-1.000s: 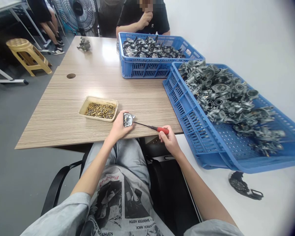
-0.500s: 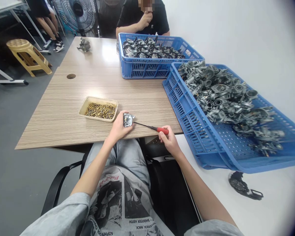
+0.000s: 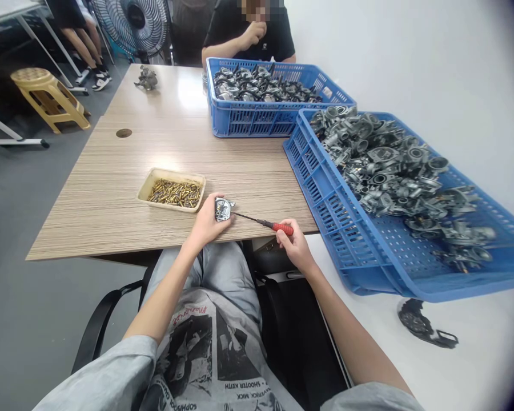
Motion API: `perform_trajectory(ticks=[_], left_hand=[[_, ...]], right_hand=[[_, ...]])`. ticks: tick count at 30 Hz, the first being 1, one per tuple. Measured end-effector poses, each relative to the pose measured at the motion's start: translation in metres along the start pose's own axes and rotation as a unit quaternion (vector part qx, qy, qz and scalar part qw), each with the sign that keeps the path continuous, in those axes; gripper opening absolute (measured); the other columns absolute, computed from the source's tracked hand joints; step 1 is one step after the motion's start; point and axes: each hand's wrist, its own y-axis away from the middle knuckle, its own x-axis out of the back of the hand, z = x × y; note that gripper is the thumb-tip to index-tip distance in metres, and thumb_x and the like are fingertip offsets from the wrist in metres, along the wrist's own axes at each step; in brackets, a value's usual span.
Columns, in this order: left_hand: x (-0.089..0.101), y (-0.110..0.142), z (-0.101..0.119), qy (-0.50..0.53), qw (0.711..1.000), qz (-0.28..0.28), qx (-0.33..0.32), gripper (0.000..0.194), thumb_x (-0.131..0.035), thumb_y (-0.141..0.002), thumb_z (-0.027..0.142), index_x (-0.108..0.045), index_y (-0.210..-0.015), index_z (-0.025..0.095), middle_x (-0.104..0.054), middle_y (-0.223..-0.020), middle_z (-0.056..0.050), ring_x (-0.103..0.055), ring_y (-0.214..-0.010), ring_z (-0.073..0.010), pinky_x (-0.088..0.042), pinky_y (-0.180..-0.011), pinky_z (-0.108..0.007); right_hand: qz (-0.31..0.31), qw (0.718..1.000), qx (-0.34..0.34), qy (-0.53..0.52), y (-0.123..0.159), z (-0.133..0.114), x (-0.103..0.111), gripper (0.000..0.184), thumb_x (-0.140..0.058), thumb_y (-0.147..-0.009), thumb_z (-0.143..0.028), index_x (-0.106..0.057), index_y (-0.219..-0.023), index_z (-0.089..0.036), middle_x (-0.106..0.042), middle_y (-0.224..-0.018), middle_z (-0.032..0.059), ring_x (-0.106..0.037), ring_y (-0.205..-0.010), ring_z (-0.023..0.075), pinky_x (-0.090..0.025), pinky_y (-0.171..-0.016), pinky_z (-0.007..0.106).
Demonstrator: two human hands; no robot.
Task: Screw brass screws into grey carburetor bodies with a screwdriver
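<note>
My left hand (image 3: pixel 208 221) is closed around a silver carburetor body (image 3: pixel 223 209) just above the table's front edge, its open face turned up toward me. In my right hand (image 3: pixel 296 246) is a screwdriver (image 3: pixel 283 228) with a red handle and a long dark shaft. The shaft points left, and its tip meets the right side of the carburetor body; whether it sits in a screw is too small to tell. Left of my left hand stands a cream plastic tub (image 3: pixel 142 197) holding many small brass parts (image 3: pixel 175 193).
A blue crate (image 3: pixel 346 240) heaped with carburetor bodies (image 3: pixel 381 160) stands at the right, tilted. Behind it is another filled blue crate (image 3: pixel 257 120), with a person (image 3: pixel 248 34) seated beyond. One carburetor (image 3: pixel 147 79) lies at the table's far left. A black watch (image 3: pixel 424 325) lies at lower right.
My right hand and the screwdriver have shifted very slightly left. The left hand and the carburetor body keep their place.
</note>
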Motion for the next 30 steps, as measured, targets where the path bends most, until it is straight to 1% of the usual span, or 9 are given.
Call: perform_trajectory(ticks=[4, 13, 21, 30], left_hand=[[0.0005, 0.0001, 0.0004, -0.001, 1.000, -0.004, 0.003, 0.057, -0.074, -0.084, 0.033, -0.047, -0.132, 0.022, -0.064, -0.128, -0.010, -0.064, -0.117, -0.0256, -0.050, -0.106, -0.041], [0.0003, 0.0003, 0.0004, 0.000, 1.000, 0.001, 0.008, 0.056, -0.075, -0.084, 0.034, -0.048, -0.132, 0.023, -0.066, -0.123, -0.008, -0.066, -0.112, -0.0250, -0.051, -0.104, -0.040], [0.0006, 0.0002, 0.0009, 0.003, 1.000, 0.000, 0.006, 0.057, -0.075, -0.084, 0.034, -0.048, -0.132, 0.023, -0.065, -0.126, -0.009, -0.065, -0.114, -0.0249, -0.051, -0.105, -0.040], [0.0011, 0.0005, 0.0026, 0.005, 1.000, 0.002, 0.012, 0.056, -0.076, -0.083, 0.033, -0.049, -0.131, 0.023, -0.066, -0.121, -0.007, -0.066, -0.111, -0.0244, -0.052, -0.103, -0.039]], right_hand=[[0.003, 1.000, -0.002, 0.005, 0.0002, 0.0002, 0.0003, 0.036, -0.062, -0.099, -0.059, -0.049, -0.107, -0.027, -0.053, -0.072, -0.0042, -0.050, -0.058, 0.0158, -0.042, -0.053, 0.029], [0.006, 1.000, 0.004, 0.013, -0.0009, -0.0024, -0.0009, 0.036, -0.058, -0.102, -0.060, -0.049, -0.098, -0.025, -0.054, -0.067, -0.0043, -0.049, -0.057, 0.0147, -0.041, -0.056, 0.029], [-0.001, 1.000, -0.005, 0.001, 0.0000, -0.0009, 0.0001, 0.037, -0.062, -0.098, -0.061, -0.049, -0.105, -0.027, -0.053, -0.071, -0.0040, -0.049, -0.058, 0.0162, -0.040, -0.053, 0.030], [0.000, 1.000, -0.007, 0.004, -0.0002, -0.0020, -0.0002, 0.037, -0.061, -0.099, -0.061, -0.049, -0.103, -0.027, -0.053, -0.070, -0.0037, -0.049, -0.057, 0.0160, -0.042, -0.053, 0.030]])
